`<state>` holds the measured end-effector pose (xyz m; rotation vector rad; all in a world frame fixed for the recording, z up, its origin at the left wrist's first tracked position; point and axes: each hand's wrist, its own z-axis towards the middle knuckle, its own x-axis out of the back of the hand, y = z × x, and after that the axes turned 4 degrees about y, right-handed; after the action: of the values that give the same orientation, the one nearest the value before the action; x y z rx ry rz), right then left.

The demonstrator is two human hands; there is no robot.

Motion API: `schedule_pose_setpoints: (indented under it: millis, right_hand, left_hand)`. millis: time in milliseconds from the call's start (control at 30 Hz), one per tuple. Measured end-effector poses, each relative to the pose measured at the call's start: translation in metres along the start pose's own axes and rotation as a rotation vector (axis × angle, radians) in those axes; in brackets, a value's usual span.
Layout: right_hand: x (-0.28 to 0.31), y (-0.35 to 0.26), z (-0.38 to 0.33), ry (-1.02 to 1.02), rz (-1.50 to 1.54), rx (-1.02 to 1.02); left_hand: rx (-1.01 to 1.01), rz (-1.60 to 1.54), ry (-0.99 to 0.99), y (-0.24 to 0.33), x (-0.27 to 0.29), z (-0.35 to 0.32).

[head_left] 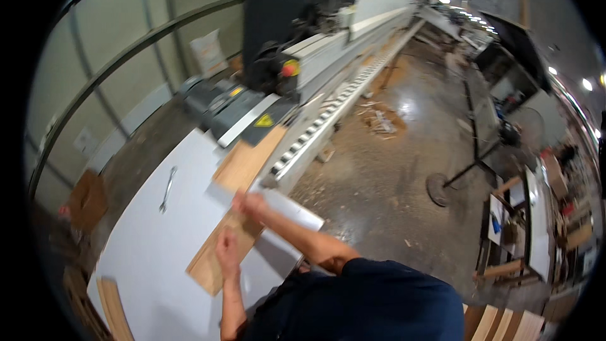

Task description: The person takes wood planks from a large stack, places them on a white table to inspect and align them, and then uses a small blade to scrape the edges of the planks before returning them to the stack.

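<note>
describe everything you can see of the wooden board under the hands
The wooden board is a long, flat, light brown panel with a plain wood-look face. It lies flat on the white table, running diagonally from near the person up toward the machine's infeed. The left hand presses flat on its near end; the right hand rests further along, at its right edge. Its far end meets the roller track.

Both hands [237,227] flat on wooden board [237,205].
</note>
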<state>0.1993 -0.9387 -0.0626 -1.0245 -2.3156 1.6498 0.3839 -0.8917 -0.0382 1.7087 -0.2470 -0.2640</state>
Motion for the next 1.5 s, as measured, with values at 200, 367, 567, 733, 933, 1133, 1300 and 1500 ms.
schedule_pose_setpoints:
  millis: [200, 367, 567, 733, 933, 1133, 1300, 1500]
  right_hand:
    - [-0.015, 0.011, -0.137, -0.336, 0.074, -0.287]
    - [-0.004, 0.007, -0.120, -0.113, 0.066, -0.158]
    - [0.031, -0.006, -0.082, 0.006, 0.071, -0.058]
    - [0.035, -0.013, -0.104, -0.035, -0.538, 0.008]
    - [0.004, -0.029, -0.124, 0.007, -0.991, 0.485]
    - [-0.038, 0.030, -0.099, -0.396, -1.084, 0.960]
    - [-0.042, 0.034, -0.104, -0.364, -1.302, 1.026]
    - [-0.027, 0.001, -0.089, -0.195, -1.460, 0.793]
  left_hand:
    - [0.320, -0.421, 0.022, 0.065, 0.005, -0.013]
    - [0.171, -0.586, 0.112, 0.009, 0.052, -0.026]
    - [0.226, -0.502, 0.118, 0.009, 0.125, -0.071]
    - [0.187, -0.250, 0.200, 0.011, 0.151, -0.085]
    - [-0.330, 1.216, 0.518, -0.019, 0.160, -0.077]
    - [-0.253, 1.351, 0.158, 0.009, 0.077, -0.055]
    - [-0.217, 1.470, 0.170, 0.004, 0.091, -0.062]
    - [-0.068, 1.494, 0.314, 0.001, 0.105, -0.071]
